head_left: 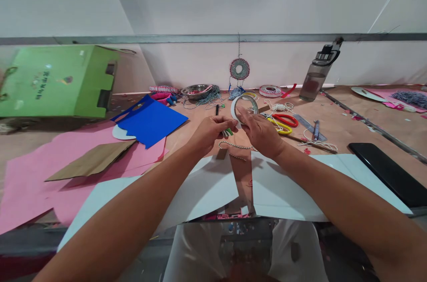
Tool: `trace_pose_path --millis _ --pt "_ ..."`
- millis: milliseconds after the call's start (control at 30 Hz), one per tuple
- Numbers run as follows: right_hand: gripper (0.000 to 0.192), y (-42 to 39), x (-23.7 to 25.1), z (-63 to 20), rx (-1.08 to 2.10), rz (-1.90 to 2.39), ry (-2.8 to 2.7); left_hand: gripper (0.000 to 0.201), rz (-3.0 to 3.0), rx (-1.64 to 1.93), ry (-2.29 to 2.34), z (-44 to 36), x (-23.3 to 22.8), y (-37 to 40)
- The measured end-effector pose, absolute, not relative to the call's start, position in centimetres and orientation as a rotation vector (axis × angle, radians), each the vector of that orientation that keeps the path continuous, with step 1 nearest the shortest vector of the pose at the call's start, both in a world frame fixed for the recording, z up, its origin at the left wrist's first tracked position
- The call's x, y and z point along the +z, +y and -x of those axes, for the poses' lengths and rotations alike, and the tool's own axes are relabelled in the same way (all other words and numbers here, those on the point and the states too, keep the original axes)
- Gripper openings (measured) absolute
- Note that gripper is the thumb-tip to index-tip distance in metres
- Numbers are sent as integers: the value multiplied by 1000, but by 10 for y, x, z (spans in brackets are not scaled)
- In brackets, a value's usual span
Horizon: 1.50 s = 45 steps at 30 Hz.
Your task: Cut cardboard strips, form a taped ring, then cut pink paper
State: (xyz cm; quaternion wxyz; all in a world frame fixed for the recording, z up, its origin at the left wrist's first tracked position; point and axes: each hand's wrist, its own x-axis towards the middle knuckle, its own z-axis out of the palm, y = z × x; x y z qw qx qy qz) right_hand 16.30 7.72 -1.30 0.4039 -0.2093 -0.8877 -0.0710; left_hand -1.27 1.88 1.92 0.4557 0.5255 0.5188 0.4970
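My right hand [260, 133] grips a roll of white tape [234, 110], which stands on edge with its open ring facing me. The fingers of my left hand [211, 132] are closed in a pinch beside the roll. A small green-and-white striped piece [227, 132] shows under those fingertips; its kind is unclear. Both hands are above the table, close together. Beneath them lies a twisted cord [235, 144]. Red-handled scissors [286, 119] and yellow-handled scissors [283, 129] rest just right of my right hand.
White sheets [287, 186] lie along the front edge, a black phone [390, 173] at the right. Blue card [155, 119], pink paper [30, 175] and a green box [60, 82] are leftward. A water bottle [315, 79], metal bowl [196, 91] and hanging round ornament [245, 69] are behind.
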Motion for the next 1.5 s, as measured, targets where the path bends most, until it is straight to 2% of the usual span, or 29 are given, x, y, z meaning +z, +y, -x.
trace_pose_path --millis 167,267,367,467,533,633,733,1067,1267,1500 --pt "38 75 -13 -161 -145 616 -2201 30 -1285 1210 1249 11 19 19" --pt "26 75 -11 -160 -6 701 -2220 24 -1279 1204 1217 12 20 19" --pt "22 77 -10 -159 258 731 -2246 21 -1297 1196 1234 14 21 19" --pt "26 78 -8 -158 686 600 -2182 18 -1353 1156 1279 17 22 18" --pt "20 78 -7 -158 988 535 -2065 17 -1420 1114 1311 18 22 18" --pt "22 79 -5 -158 1179 650 -1949 14 -1540 1059 1331 19 21 19" --pt "25 80 -4 -160 1123 755 -1978 15 -1602 1043 1306 19 20 19" --pt "24 81 -1 -165 896 700 -2071 19 -1621 1006 1341 21 23 18" --pt "18 80 1 -165 479 765 -2051 28 -1507 981 1319 20 18 20" --pt "17 85 2 -170 399 811 -1889 43 -1395 1057 1261 17 14 20"
